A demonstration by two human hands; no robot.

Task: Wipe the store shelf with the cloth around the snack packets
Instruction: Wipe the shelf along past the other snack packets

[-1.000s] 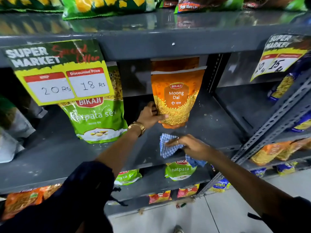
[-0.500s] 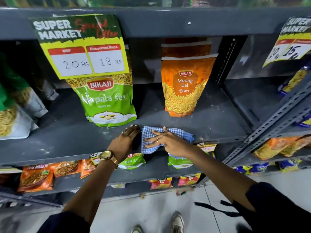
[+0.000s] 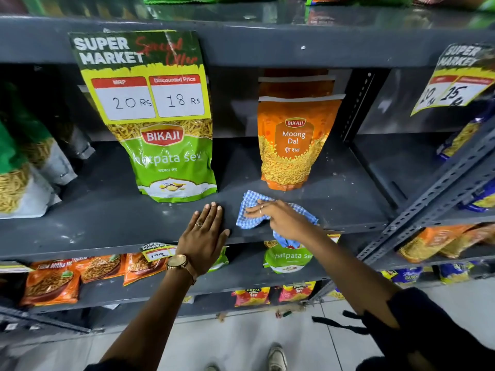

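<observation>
A blue-and-white checked cloth (image 3: 250, 210) lies on the dark grey shelf (image 3: 107, 223) near its front edge, with a corner hanging over the lip. My right hand (image 3: 281, 219) presses on the cloth, fingers spread over it. My left hand (image 3: 205, 234) rests flat on the bare shelf just left of the cloth, fingers together, holding nothing. A green Chatpata Sev packet (image 3: 171, 162) stands upright behind my left hand. An orange Moong Dal packet (image 3: 292, 145) stands upright behind the cloth, with more orange packets behind it.
A price card (image 3: 142, 76) hangs from the shelf above, over the green packet. More snack packets (image 3: 24, 167) stand at the far left. A slotted metal upright (image 3: 439, 188) runs diagonally at right. Lower shelves hold small orange, green and red packets (image 3: 53, 279).
My left hand let go of the orange packet and came down flat onto the shelf beside the cloth. My right hand slid the cloth along the shelf front. The camera view shifted.
</observation>
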